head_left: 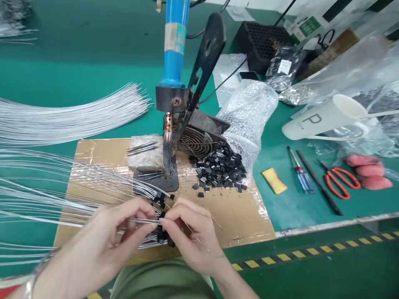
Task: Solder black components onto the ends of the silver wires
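My left hand [124, 232] pinches a few thin grey wires [143, 221] between thumb and forefinger. At the ends of those wires, the fingertips of my right hand [193, 228] close on a small black connector, mostly hidden by the fingers. A thin bare metal strand [199, 241], perhaps solder, runs across the right hand. Around and under both hands lie more grey wires [109, 172] tipped with black connectors [159, 199]. Just beyond stands a blue-handled soldering iron [176, 41], clamped tip down in a black stand [207, 50].
Loose black connectors [221, 168] lie heaped on the cardboard [237, 216]. A wire bundle [75, 116] is at left. On the right are a yellow sponge [274, 180], a screwdriver [302, 174], a black rod [321, 185], orange-handled scissors [339, 180] and a tilted white cup [327, 118].
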A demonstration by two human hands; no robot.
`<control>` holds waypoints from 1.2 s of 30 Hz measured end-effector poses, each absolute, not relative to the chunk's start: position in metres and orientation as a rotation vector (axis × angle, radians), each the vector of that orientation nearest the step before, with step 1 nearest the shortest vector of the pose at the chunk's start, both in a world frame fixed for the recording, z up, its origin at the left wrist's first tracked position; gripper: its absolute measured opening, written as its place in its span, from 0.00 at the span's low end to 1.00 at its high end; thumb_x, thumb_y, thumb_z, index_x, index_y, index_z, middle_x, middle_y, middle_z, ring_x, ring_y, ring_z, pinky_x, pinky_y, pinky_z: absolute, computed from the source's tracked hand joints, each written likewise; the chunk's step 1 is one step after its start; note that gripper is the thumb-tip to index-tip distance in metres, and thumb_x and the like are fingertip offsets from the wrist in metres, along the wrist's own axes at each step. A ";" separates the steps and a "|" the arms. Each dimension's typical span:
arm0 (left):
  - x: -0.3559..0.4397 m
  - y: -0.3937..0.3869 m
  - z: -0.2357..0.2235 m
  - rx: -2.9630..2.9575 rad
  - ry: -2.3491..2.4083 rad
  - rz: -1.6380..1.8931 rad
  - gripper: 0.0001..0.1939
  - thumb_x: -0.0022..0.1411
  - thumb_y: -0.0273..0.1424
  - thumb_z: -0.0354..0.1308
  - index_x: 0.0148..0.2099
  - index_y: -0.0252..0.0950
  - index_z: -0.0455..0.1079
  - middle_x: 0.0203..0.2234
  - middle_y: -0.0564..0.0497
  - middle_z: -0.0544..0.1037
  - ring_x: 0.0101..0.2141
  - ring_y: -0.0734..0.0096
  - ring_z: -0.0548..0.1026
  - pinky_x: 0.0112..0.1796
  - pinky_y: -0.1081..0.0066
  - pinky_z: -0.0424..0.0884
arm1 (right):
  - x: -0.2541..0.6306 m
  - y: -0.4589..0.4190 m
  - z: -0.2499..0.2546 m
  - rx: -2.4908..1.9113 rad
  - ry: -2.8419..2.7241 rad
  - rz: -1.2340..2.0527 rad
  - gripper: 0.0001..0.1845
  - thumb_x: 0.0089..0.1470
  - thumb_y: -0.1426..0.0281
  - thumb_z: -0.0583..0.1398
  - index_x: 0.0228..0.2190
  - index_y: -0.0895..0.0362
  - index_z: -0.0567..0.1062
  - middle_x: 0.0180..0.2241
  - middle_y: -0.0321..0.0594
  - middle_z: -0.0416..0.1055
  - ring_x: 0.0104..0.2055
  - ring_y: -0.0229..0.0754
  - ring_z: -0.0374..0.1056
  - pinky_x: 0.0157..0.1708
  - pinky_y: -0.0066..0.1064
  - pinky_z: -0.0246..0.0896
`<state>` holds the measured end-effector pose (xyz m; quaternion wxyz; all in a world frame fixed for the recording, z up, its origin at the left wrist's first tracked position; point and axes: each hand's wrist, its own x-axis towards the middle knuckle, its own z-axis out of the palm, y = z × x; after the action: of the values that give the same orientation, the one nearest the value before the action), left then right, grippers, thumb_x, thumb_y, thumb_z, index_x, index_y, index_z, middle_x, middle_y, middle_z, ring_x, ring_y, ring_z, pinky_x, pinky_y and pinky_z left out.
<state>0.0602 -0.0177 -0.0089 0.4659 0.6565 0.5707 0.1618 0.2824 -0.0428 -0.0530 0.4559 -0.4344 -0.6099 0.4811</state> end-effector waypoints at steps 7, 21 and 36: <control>0.093 -0.018 -0.010 1.507 1.325 0.431 0.18 0.71 0.45 0.57 0.32 0.42 0.75 0.21 0.53 0.75 0.22 0.69 0.67 0.22 0.73 0.62 | 0.274 -0.050 -0.063 -1.117 -1.455 1.032 0.12 0.68 0.73 0.63 0.30 0.53 0.74 0.27 0.32 0.64 0.29 0.39 0.63 0.30 0.33 0.58; 0.087 -0.022 -0.019 1.273 1.493 0.574 0.20 0.66 0.52 0.64 0.33 0.41 0.79 0.23 0.51 0.74 0.22 0.72 0.64 0.21 0.74 0.58 | 0.293 -0.045 -0.062 -1.058 -0.651 1.426 0.27 0.75 0.54 0.54 0.35 0.54 0.87 0.22 0.35 0.69 0.22 0.38 0.67 0.23 0.29 0.69; 0.091 -0.026 -0.016 1.362 1.491 0.538 0.17 0.69 0.50 0.63 0.36 0.44 0.81 0.27 0.51 0.82 0.25 0.67 0.75 0.23 0.72 0.66 | 0.264 -0.047 -0.058 -1.068 -0.602 1.593 0.08 0.58 0.61 0.75 0.34 0.53 0.90 0.26 0.36 0.79 0.20 0.33 0.67 0.21 0.25 0.71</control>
<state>0.0909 -0.0257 -0.0156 0.5021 0.5635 0.6170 0.2229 0.2637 -0.0471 -0.0582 0.5361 -0.4485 -0.2529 0.6689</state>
